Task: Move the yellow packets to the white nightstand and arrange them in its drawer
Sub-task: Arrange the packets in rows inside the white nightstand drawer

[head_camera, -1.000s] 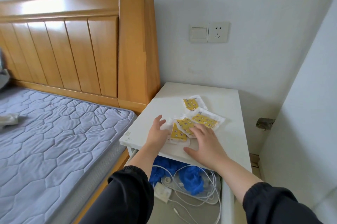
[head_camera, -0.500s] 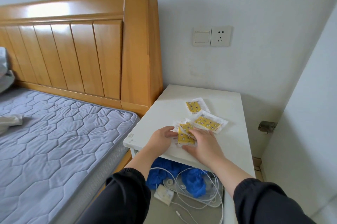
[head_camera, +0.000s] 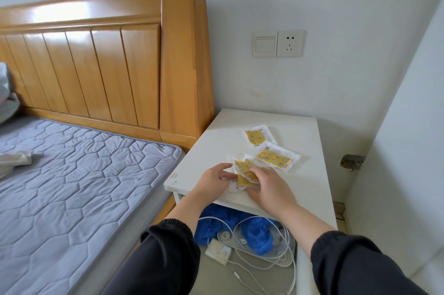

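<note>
left hand (head_camera: 212, 180) and right hand (head_camera: 272, 190) both hold a closed grip on overlapping yellow packets (head_camera: 243, 168); their number is hidden.

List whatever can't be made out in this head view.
All in the head view:
- Gathered packets: their count, hidden under the left hand and right hand.
- Drawer: its back, hidden beneath the nightstand top; its front, by the sleeves.
- Loose packet: its print, too small to read.
- Dark thing on the wall: too blurred to name.
</note>
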Tool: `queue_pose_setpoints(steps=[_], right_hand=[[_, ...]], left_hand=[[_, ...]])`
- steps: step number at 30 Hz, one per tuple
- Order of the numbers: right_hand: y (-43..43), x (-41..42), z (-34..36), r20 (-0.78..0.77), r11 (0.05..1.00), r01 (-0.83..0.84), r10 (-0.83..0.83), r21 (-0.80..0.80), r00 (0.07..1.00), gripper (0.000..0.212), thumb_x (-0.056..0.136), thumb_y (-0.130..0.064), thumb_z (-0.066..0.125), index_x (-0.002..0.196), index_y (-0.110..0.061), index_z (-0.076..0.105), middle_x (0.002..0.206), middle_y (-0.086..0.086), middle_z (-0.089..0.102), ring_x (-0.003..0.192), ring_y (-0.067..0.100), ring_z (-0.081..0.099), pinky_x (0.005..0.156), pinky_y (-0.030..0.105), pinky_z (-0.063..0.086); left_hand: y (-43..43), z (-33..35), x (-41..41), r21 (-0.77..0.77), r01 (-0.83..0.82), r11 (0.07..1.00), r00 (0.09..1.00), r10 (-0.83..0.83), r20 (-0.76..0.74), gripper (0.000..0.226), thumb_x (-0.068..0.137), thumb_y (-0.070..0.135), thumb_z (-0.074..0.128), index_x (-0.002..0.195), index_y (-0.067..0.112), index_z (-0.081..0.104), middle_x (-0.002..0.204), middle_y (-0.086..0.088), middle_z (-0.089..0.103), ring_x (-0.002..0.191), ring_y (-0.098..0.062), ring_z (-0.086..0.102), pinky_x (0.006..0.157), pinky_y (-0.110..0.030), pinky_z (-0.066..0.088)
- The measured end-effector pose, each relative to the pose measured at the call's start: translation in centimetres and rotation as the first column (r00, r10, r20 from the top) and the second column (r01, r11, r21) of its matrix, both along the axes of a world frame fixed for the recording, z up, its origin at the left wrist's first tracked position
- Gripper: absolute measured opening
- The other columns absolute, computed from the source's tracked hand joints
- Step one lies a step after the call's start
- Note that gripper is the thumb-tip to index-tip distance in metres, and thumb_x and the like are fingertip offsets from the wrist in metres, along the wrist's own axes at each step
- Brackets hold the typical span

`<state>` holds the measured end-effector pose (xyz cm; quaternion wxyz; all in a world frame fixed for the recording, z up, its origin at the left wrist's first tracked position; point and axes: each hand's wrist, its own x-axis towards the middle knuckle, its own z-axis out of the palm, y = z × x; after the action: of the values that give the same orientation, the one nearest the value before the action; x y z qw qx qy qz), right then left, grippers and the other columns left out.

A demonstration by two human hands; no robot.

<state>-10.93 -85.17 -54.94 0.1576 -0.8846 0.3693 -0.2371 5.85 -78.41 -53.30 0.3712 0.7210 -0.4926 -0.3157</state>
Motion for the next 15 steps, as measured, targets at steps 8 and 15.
queue_pose_setpoints(steps=[8,15], right_hand=[[-0.1,0.0,-0.1,-0.048,0.999,-0.028,0.026,-0.033,0.999,0.054,0.09,-0.033,0.056,0.141,-0.017,0.045,0.143,-0.002,0.046,0.132,0.017,0.035,0.107,0.027,0.031],[0.3,-0.3,-0.3,-0.042,0.995,0.005,-0.009,-0.099,0.999,0.035,0.088,-0.025,0.056,0.122,-0.016,0.055,0.114,-0.001,0.063,0.111,0.018,0.048,0.08,0.031,0.047]], left_hand=[[-0.1,-0.1,0.5,-0.018,-0.028,0.999,0.999,0.027,-0.04,0.049,0.082,-0.007,0.042,0.11,0.029,0.059,0.115,0.002,0.069,0.127,-0.018,0.048,0.114,-0.037,0.029],[0.9,1.3,0.2,0.065,-0.022,0.998,0.986,0.032,-0.162,0.027,0.086,0.008,0.055,0.1,0.029,0.066,0.099,0.007,0.074,0.118,-0.011,0.05,0.107,-0.027,0.03]])
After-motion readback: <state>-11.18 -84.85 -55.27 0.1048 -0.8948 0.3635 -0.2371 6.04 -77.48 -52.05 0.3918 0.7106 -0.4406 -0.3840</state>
